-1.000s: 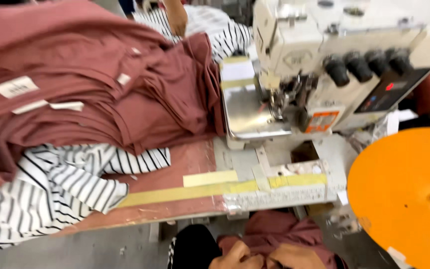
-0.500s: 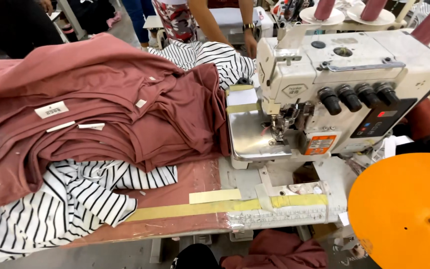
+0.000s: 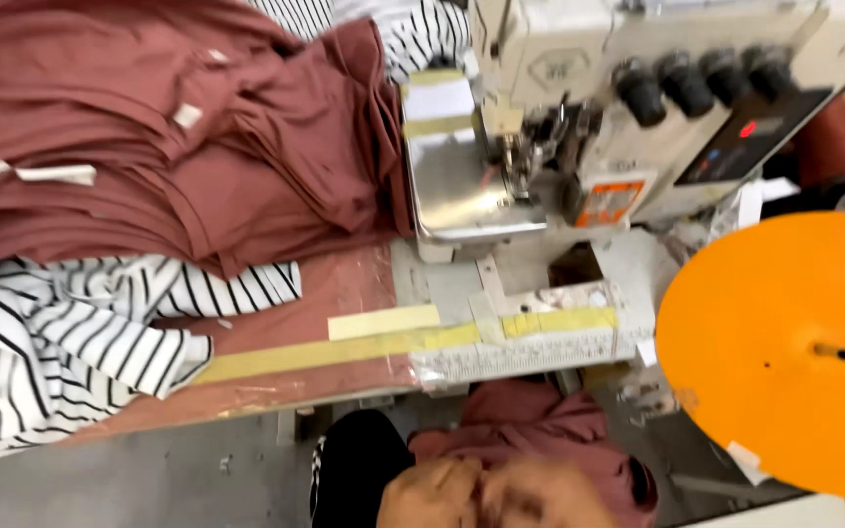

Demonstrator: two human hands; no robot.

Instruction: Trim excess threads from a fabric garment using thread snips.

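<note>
My left hand (image 3: 427, 494) and my right hand (image 3: 540, 499) are low at the bottom edge, close together, both gripping a bunched maroon fabric piece (image 3: 540, 425) in my lap. They are blurred. Above them stands a cream industrial sewing machine (image 3: 638, 88) with its metal plate (image 3: 457, 191) and needle area (image 3: 525, 152). A big heap of maroon garments (image 3: 149, 147) lies on the table to the left, over black-and-white striped fabric (image 3: 61, 332).
A large orange disc (image 3: 784, 347) sits at the right. Yellow tape strips (image 3: 383, 328) run along the table's front edge. More striped fabric (image 3: 422, 34) lies behind the machine. Grey floor (image 3: 129, 479) shows below the table.
The view has tipped back down and closer to the table. My hands, out of sight half a second ago, are again at the bottom edge on the maroon piece.
</note>
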